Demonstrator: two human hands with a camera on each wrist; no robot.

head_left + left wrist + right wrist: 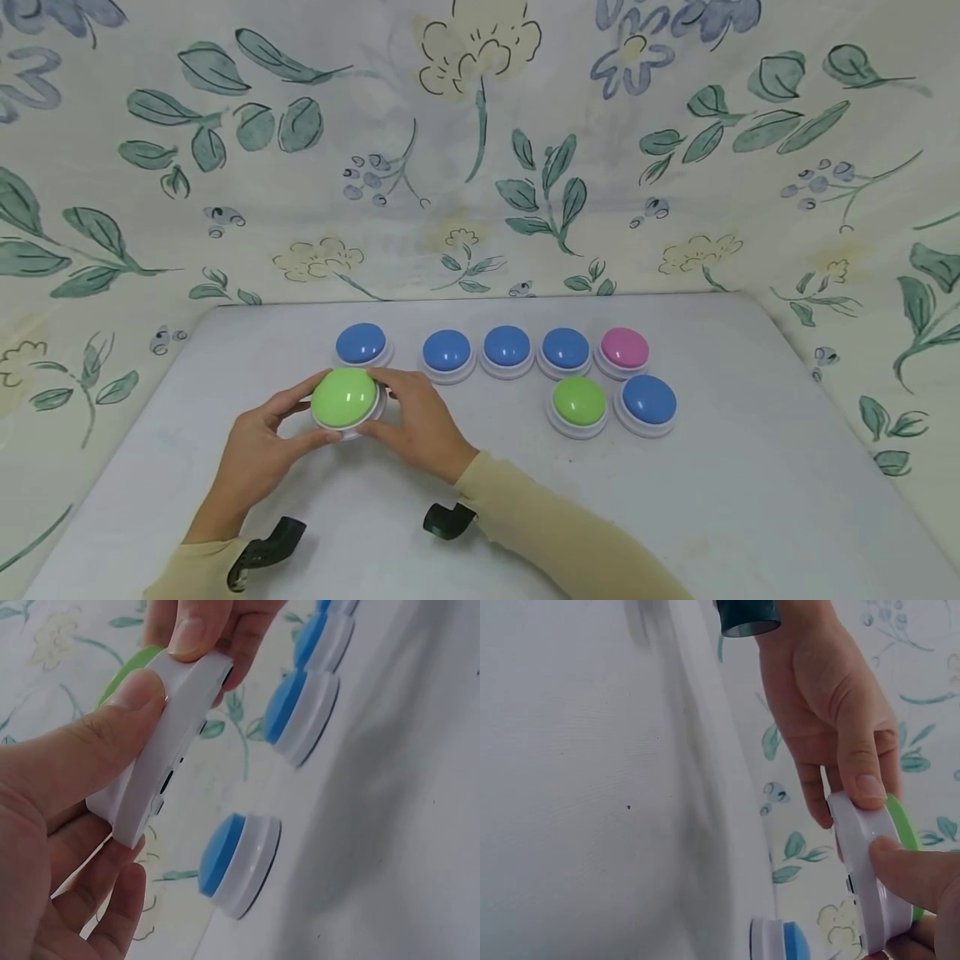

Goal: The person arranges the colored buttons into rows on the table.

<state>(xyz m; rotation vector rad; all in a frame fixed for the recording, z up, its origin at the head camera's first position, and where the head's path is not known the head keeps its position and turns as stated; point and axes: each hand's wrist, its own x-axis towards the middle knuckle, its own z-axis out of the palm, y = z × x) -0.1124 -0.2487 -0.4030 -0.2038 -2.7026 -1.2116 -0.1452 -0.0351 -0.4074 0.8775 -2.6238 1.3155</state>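
Observation:
A push button with a green dome and white base [344, 398] is held up above the white table between both hands. My left hand [258, 450] grips its left side, thumb in front and fingers behind. On the other side my right hand [420, 421] pinches the base. In the left wrist view the green button [176, 712] is seen edge-on, its underside showing small dark slots. Just behind it on the table stands a blue button [362, 344], also visible in the left wrist view. The right wrist view shows both thumbs on the white rim [866, 847].
To the right, a row holds several blue buttons [447, 352] and a pink button [625, 347] at its end. In front of them sit another green button [579, 402] and a blue button [649, 400]. A floral cloth [480, 225] rises behind the table's [712, 500] back edge.

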